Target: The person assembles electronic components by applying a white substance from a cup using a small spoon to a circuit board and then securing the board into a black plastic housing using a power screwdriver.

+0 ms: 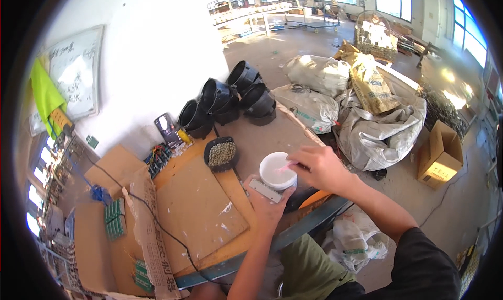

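Observation:
My right hand is closed in a pinch on a small pink tool, whose tip reaches into a white round tub. Whether the tool is a brush or a small spoon cannot be made out. Against the near side of the tub, my left hand grips a flat, light-grey rectangular plate with small holes. The left fingers and thumb lie close to the tub wall. Left of the tub stands a black bowl filled with small greyish pellets or parts.
Several black buckets stand at the table's back. A brown board lies left of my hands. An open carton holds green circuit boards; a dark cable crosses it. Sacks and a cardboard box sit at right.

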`<state>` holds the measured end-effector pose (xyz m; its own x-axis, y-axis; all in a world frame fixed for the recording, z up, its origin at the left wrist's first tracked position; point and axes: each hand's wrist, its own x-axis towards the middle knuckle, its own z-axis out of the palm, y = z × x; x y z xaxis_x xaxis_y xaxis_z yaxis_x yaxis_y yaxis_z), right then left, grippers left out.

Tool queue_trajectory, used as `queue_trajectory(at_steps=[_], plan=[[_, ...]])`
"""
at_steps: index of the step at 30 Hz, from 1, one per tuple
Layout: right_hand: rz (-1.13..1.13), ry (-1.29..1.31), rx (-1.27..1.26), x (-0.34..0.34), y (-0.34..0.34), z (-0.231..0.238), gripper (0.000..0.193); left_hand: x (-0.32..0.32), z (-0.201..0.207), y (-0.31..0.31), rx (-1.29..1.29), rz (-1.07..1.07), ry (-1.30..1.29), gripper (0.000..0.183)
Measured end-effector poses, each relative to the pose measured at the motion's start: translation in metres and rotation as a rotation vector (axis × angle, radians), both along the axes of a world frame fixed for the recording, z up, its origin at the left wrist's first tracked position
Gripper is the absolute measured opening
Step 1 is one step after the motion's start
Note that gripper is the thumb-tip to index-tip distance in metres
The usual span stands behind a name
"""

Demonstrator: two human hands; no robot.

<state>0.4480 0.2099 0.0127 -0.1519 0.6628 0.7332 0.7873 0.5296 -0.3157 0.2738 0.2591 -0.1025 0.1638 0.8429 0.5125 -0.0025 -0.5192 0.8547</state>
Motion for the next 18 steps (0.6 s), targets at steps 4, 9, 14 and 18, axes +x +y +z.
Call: queue_trajectory(at_steps=[4, 9, 14, 18], plan=[[-0.002, -0.122, -0.020, 0.014, -0.005, 0.006, 0.013, 0.009, -0.009, 0.014, 0.200, 0.031, -0.016, 0.084], [0.080, 0.350, -0.197, 0.016, -0.035, 0.012, 0.008, -0.015, 0.009, 0.014, 0.277, -0.213, 0.016, 0.076], [-0.023, -0.029, 0.001, 0.015, -0.032, -0.019, 0.012, -0.012, 0.004, 0.008, 0.247, -0.313, -0.060, 0.075], [-0.049, -0.234, 0.071, 0.007, -0.022, -0.036, 0.021, -0.013, 0.005, 0.004, -0.186, -0.443, -0.152, 0.081]])
